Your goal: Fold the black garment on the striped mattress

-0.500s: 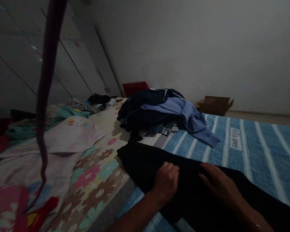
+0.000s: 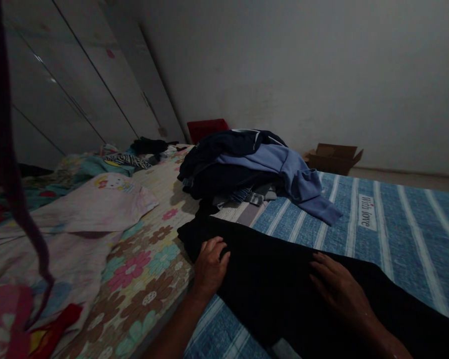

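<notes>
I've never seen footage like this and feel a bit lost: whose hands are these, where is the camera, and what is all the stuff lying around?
The camera sits on a person's head, looking forward and down, so the two hands are that person's own. The left hand and right hand both rest flat on a black garment spread over a blue striped bedspread; neither grips anything. Behind it lies a pile of clothes with a blue sweatshirt on top. To the left is a flowered sheet with a pale pink shirt. A cardboard box stands by the wall.
</notes>
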### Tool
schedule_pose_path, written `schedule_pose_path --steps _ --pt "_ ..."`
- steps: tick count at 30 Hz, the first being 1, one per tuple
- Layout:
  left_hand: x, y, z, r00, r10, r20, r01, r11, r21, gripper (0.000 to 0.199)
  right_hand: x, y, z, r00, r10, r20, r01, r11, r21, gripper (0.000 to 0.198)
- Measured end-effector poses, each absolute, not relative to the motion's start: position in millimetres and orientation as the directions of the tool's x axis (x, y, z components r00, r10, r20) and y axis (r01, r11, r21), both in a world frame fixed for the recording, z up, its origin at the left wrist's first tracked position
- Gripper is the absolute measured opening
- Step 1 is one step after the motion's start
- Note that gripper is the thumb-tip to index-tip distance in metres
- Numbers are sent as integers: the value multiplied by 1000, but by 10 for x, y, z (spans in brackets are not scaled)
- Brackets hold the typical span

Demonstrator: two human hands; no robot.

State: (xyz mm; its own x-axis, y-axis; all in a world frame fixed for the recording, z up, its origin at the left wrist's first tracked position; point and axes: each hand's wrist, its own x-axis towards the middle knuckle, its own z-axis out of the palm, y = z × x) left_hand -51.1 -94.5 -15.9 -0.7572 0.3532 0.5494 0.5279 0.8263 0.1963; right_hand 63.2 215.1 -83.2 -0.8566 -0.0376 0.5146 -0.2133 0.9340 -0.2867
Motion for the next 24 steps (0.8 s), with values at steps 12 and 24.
schedule_pose_path --steps 12,24 --pt "-538 -919 -158 -763 399 509 500 863 74 13 620 2158 -824 -861 -19 509 -203 929 -309 30" --pt "-578 -833 -119 -734 519 437 515 846 -140 14 622 2163 -821 -857 -20 515 -203 932 -301 29"
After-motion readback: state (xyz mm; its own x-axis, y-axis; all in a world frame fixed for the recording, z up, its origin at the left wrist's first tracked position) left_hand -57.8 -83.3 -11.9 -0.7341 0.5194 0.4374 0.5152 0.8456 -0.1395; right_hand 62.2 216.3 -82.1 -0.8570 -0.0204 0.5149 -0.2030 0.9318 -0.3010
